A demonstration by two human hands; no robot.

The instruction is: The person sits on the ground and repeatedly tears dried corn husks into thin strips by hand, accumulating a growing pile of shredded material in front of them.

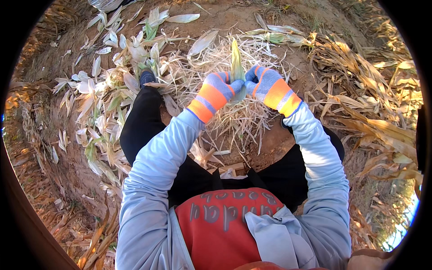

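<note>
A yellow-green corn husk leaf [237, 62] stands upright between my hands, its pointed tip away from me. My left hand [217, 89], in a blue and orange striped knit glove, pinches the lower part of the leaf between thumb and fingers. From the other side my right hand [266, 86], gloved alike, has its fingertips curled together at the leaf's right edge. Whether a strip is pinched in them is too small to tell. Below both hands spreads a pile of thin, pale husk strips [251, 116] on the ground.
Loose whole husks [108, 121] are heaped at my left, beside my shoe [147, 77]. Dry corn stalks and leaves [357, 77] lie to the right. Bare reddish soil [222, 20] shows beyond the strips. A white sack [105, 4] is partly visible at the top left.
</note>
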